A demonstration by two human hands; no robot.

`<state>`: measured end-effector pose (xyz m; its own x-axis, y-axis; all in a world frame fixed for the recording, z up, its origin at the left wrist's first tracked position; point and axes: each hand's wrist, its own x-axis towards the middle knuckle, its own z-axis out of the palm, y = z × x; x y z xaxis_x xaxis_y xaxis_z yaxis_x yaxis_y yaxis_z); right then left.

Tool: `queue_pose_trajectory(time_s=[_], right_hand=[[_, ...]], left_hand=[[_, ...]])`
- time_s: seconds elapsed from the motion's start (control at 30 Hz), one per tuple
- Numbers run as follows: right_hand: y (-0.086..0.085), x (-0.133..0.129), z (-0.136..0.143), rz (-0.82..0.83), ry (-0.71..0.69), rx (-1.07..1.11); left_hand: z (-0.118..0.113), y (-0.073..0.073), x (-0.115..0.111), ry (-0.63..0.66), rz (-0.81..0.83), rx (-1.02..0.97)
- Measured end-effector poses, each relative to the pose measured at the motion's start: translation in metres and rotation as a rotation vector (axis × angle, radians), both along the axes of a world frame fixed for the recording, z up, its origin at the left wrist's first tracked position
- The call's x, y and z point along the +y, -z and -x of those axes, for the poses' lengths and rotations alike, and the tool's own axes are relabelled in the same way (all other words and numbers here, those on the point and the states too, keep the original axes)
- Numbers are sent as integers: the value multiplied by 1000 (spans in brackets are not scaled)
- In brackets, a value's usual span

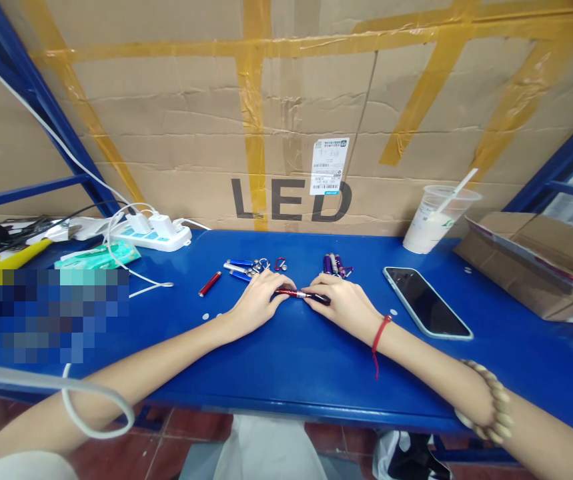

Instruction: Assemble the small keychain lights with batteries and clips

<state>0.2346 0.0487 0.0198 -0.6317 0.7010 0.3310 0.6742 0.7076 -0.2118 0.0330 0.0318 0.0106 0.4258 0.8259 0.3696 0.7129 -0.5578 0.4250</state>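
Observation:
A slim red-and-black pen-shaped tube (293, 293) with a silvery middle lies crosswise between my hands, just above the blue table. My left hand (261, 297) pinches its red end. The black end sits in the fingers of my right hand (339, 299), which are also closed. Left of my left hand is a loose short red tube (210, 284). Several blue and silver tubes (241, 265) with key rings lie behind that hand, beside a red carabiner clip (280, 264). Behind my right hand are several purple and silver tubes (333, 263), partly hidden by it.
To the right lie a phone (429, 303), a drink cup with straw (439, 220) and an open cardboard box (526, 267). At left are a power strip (153, 233), a green packet (99, 256) and white cables. A large carton (191, 133) stands behind the table (266, 367).

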Motion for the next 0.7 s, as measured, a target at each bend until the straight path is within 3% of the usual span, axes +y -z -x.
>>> queue_pose_trajectory(time_s=[0.33,0.57,0.7], right_hand=[[-1,7,-5,13,79,35],[7,9,-1,115,-161,222],[7,13,-2,150,-132,213]], left_hand=[[2,-1,0,-52,-71,7],[1,-1,-2,-20,-87,107],[1,-2,-1,-39,-54,174]])
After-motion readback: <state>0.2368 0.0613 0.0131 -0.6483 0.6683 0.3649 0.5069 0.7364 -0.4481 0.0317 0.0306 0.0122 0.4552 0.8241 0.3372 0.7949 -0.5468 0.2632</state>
